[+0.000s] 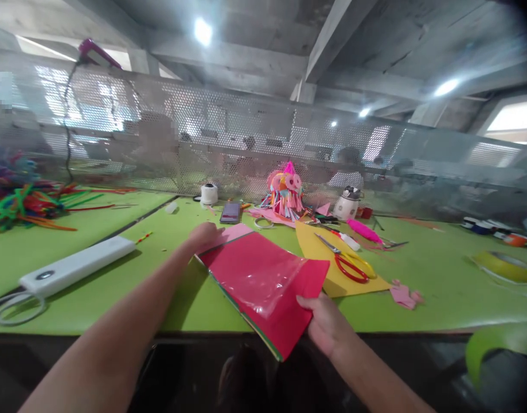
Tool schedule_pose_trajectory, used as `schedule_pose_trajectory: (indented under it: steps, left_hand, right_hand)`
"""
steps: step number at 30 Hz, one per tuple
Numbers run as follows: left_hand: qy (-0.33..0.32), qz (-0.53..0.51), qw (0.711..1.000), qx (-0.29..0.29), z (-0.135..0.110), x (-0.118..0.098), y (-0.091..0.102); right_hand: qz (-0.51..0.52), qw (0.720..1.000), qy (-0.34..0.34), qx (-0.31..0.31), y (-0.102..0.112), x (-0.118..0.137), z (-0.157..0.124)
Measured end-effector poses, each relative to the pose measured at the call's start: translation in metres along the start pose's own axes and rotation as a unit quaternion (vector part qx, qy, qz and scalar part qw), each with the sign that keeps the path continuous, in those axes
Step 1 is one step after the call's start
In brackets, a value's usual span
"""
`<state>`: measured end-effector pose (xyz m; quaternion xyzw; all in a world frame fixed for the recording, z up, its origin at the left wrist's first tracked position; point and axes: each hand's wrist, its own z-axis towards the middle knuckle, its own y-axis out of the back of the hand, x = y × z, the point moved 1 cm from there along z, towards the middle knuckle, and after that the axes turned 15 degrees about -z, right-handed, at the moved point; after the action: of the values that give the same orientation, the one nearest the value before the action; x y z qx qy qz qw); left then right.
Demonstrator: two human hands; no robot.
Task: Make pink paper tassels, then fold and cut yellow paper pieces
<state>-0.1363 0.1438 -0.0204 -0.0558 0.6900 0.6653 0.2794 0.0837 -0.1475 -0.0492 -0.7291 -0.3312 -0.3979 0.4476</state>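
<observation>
A stack of coloured paper sheets [263, 287], red on top and partly in a clear plastic sleeve, lies over the green table's [435, 287] front edge. My right hand [326, 324] grips its near right corner, thumb on top. My left hand [205, 235] rests closed on the stack's far left corner, where a pink sheet [235, 231] shows. Red-handled scissors [351, 264] lie on a yellow sheet [319, 244] just right of the stack.
A white power strip [74, 267] lies at the left. Pipe cleaners [22, 201] are heaped far left. A phone [231, 212], a tasselled pink craft [285, 195], tape rolls [506, 267] and pink scraps [404, 295] sit around. A perforated metal screen [246, 143] bounds the back.
</observation>
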Motion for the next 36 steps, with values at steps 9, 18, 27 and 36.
schedule_pose_trajectory:
  steps: [9, 18, 27, 36]
  left_hand:
    - [0.014, 0.016, 1.000, -0.011, 0.007, 0.004, -0.002]
    - [0.044, 0.011, 0.999, -0.013, 0.007, 0.002, -0.006]
    - [0.077, -0.029, 0.997, 0.005, 0.007, -0.004, 0.009]
    - [0.008, -0.277, 0.957, 0.086, -0.039, -0.005, 0.055]
  right_hand:
    - [-0.011, 0.999, -0.020, 0.043, -0.007, 0.008, 0.029]
    - [-0.051, 0.995, -0.045, 0.073, -0.016, 0.007, 0.044]
    - [-0.076, 0.987, -0.085, 0.115, -0.011, 0.019, 0.067]
    - [-0.118, 0.982, -0.002, 0.147, 0.008, 0.033, 0.064]
